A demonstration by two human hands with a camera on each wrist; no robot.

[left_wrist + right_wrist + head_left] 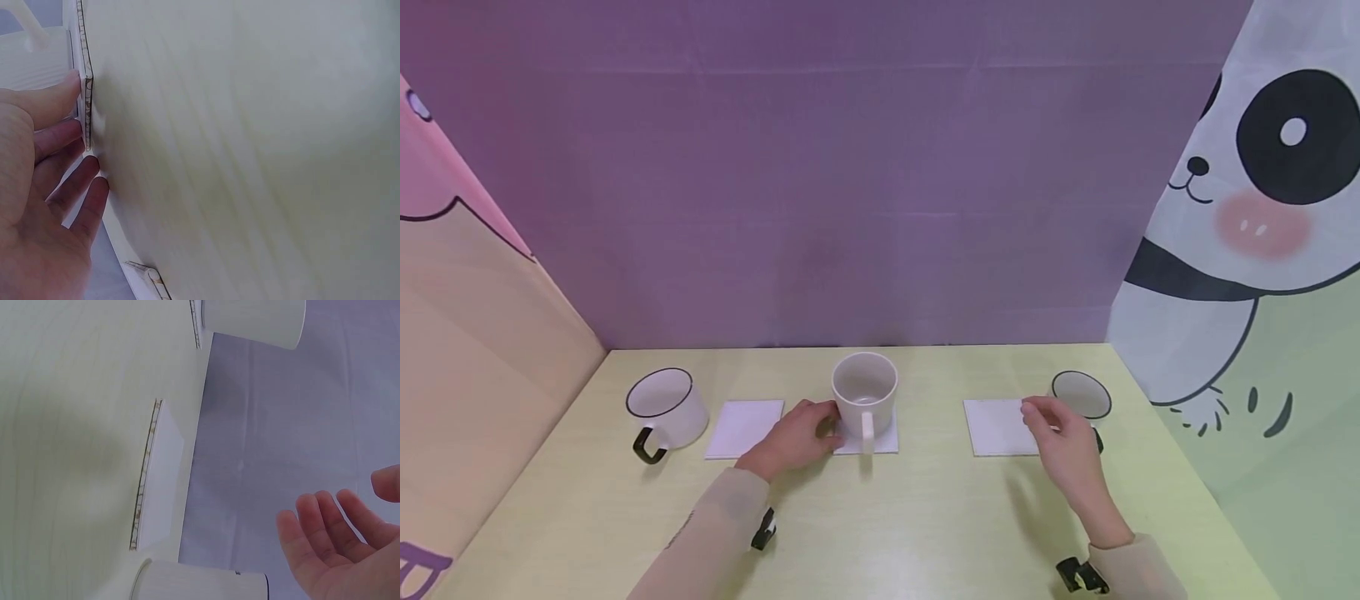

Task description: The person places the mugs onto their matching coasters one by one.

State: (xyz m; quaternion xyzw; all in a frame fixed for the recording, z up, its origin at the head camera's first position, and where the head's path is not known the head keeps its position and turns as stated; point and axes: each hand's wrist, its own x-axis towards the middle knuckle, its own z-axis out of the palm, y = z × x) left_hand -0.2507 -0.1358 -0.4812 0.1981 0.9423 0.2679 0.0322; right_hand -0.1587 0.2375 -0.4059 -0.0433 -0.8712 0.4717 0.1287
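Note:
A plain white mug (866,392) with its handle facing me stands on a white square coaster (889,443). My left hand (799,435) is at that coaster's left side, thumb and forefinger tips touching its edge, close beside the mug. In the left wrist view, the other fingers (81,200) are spread and fairly straight near the tabletop. My right hand (1063,446) hovers by the right coaster (998,427), in front of a white mug (1082,394) with a dark rim, hiding much of it. The right fingers are loosely bent and hold nothing.
On the left stands another white mug (672,412) with a black rim and black handle. A white coaster (747,425) lies between it and the middle mug. A purple cloth (865,183) hangs behind the pale wooden table (910,533), with printed cloths on both sides.

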